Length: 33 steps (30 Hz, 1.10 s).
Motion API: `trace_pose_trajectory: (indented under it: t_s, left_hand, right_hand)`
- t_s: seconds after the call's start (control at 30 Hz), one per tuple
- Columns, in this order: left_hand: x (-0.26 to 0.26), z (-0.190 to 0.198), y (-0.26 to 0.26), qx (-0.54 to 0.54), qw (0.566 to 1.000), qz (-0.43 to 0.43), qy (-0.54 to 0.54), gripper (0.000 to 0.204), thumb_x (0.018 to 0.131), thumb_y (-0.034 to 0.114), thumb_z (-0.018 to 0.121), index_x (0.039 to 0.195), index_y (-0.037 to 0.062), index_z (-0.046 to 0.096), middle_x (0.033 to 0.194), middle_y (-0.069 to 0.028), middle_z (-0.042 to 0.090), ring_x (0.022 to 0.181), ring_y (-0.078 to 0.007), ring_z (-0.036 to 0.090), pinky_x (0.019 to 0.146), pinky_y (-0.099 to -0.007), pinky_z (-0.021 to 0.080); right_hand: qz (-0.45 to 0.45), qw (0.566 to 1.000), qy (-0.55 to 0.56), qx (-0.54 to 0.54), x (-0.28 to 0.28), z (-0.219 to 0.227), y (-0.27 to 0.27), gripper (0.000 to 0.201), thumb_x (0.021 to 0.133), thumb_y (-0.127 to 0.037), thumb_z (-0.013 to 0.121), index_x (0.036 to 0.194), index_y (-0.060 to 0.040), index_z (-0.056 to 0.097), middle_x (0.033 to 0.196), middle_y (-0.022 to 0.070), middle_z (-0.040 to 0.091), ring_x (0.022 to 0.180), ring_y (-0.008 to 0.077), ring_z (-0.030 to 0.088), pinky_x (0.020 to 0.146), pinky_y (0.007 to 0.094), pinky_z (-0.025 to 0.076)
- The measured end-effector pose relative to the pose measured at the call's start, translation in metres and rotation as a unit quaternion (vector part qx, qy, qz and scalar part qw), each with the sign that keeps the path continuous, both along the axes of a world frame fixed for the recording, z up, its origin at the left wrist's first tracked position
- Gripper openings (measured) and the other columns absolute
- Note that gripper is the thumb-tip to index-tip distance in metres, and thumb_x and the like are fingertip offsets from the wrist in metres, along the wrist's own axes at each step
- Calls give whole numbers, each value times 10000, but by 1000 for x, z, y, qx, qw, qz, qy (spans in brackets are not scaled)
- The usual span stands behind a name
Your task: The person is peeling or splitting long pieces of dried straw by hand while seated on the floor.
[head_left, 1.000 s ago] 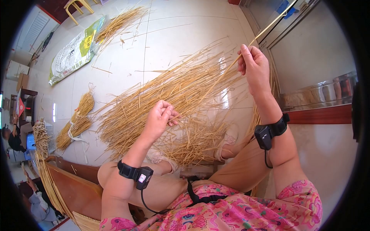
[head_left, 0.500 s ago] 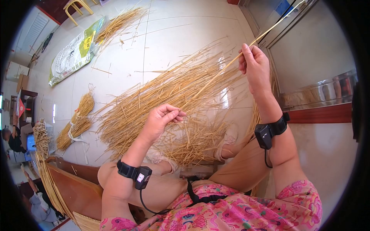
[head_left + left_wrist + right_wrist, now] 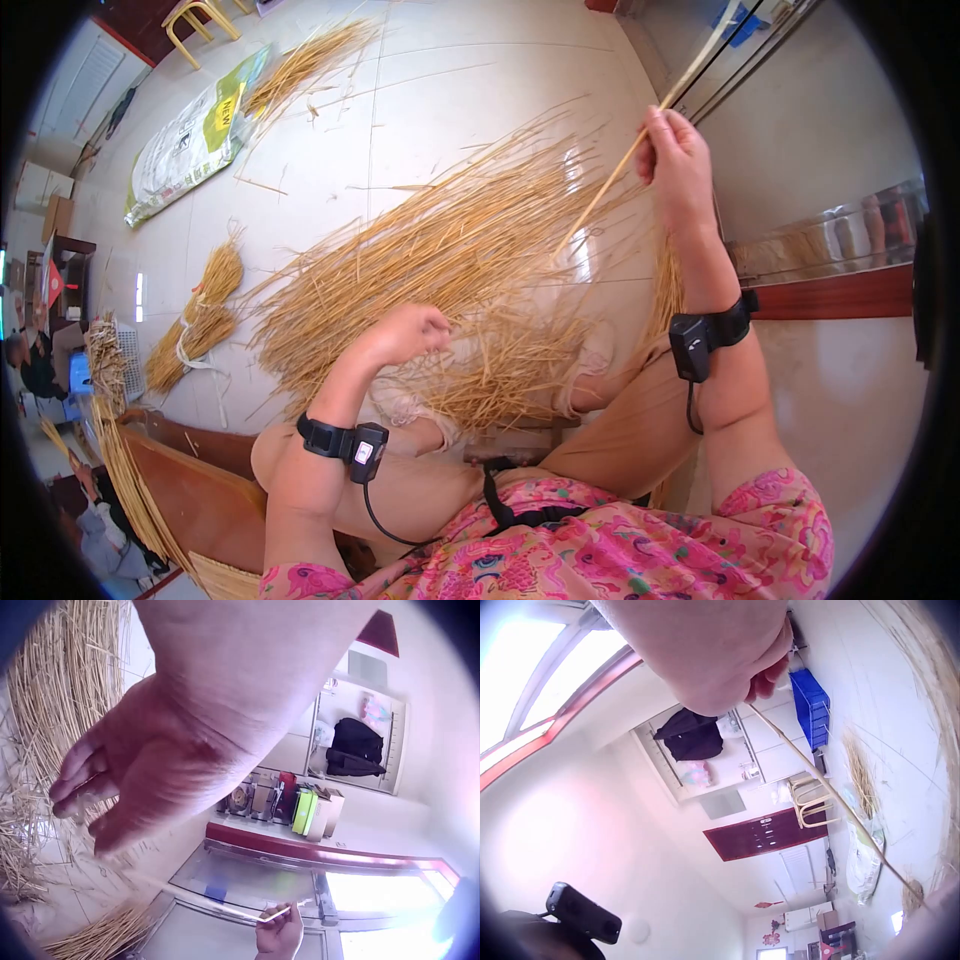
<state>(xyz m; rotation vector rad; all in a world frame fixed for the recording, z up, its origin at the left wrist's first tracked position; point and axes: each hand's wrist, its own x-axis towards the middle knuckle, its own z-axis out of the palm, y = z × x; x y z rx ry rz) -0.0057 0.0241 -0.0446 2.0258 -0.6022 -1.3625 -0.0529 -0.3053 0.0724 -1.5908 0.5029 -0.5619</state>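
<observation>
My right hand [image 3: 678, 165] pinches a long straw stalk [image 3: 612, 185] between thumb and fingers, off the floor at the right. The stalk slants from a pale upper end by the glass door down over the straw pile. In the right wrist view the stalk [image 3: 819, 774] runs out from under the hand. My left hand [image 3: 408, 332], blurred, hangs above the near edge of the pile, apart from the stalk's lower end. In the left wrist view its thumb [image 3: 120, 832] stands away from its loosely bent fingers. Below lies a wide pile of straw [image 3: 400, 265].
Short broken straw [image 3: 505, 375] lies between the feet. To the left are a tied straw bundle [image 3: 205, 310], a wooden bench [image 3: 190, 475] and a printed sack [image 3: 190, 150] with straw at its mouth. A glass door [image 3: 810, 150] borders the right side.
My left hand has moved down and towards me, away from the stalk it was close to. The right hand, still pinching the stalk, has shifted slightly right; the stalk now stands steeper.
</observation>
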Motion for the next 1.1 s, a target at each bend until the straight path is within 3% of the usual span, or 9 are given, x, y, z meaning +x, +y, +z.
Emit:
trace_pose_trajectory:
  t_s: [0.07,0.17,0.27,0.37,0.57,0.67,0.8,0.97,1.1]
  left_hand:
    - [-8,4,-4,-60,989,-137,-15,301,899,197,541,1133,8,558,1069,-196,599,1019,-188,586,813,-287,477]
    - [-7,-2,-17,-95,977,-64,-178,406,916,213,521,1258,2,469,1181,-208,539,1090,-223,551,875,-314,461]
    - [-6,32,-38,-245,945,200,90,418,935,215,494,1277,-13,414,1225,-189,502,1125,-227,523,901,-329,447]
    - [-12,50,-47,-361,872,271,190,345,947,203,480,1210,-12,421,1071,-140,573,954,-187,581,791,-290,477]
    - [-12,45,-45,-321,901,264,128,93,927,118,506,972,37,502,756,-18,575,650,-61,502,575,-193,407]
    - [-11,40,-42,-336,896,267,117,73,918,85,509,971,35,519,768,-18,582,669,-61,515,586,-193,419]
    - [-3,48,-37,-347,901,259,-4,85,912,79,518,978,31,542,783,-12,586,685,-60,522,604,-189,422]
    - [15,62,-28,-322,898,269,-132,167,901,97,546,1031,8,602,785,-5,595,714,-54,522,638,-183,415]
    - [24,53,-19,-263,926,259,-73,200,890,107,568,1046,-4,625,759,-3,595,717,-58,530,650,-186,424]
  right_hand:
    - [49,998,27,22,0,-1,11,250,943,-230,493,769,-57,539,560,-17,479,454,45,428,414,189,332]
    - [125,989,56,53,-1,-10,37,228,934,-213,517,788,-40,549,582,-4,519,468,47,453,432,189,373]
    - [176,977,98,75,-7,-23,64,219,919,-204,547,773,-41,560,611,-6,549,501,39,482,451,184,390]
    - [242,958,130,81,-12,-36,87,220,908,-202,569,752,-47,567,626,-14,558,522,33,493,463,182,394]
    - [237,961,117,78,-8,-36,94,168,888,-169,598,764,-55,596,618,-36,540,531,26,468,492,185,386]
    - [198,974,6,113,0,-19,67,189,923,-190,542,855,-23,601,685,-11,552,570,38,479,515,180,404]
    - [198,974,-77,72,3,-2,46,181,945,-153,492,906,-12,599,729,-2,560,623,48,494,564,182,415]
    - [188,977,-76,59,-1,-6,54,169,950,-150,480,952,-15,582,769,12,577,636,50,507,573,187,419]
    - [205,974,-75,53,1,-10,56,165,955,-153,469,990,-21,563,799,23,584,638,56,518,578,188,423]
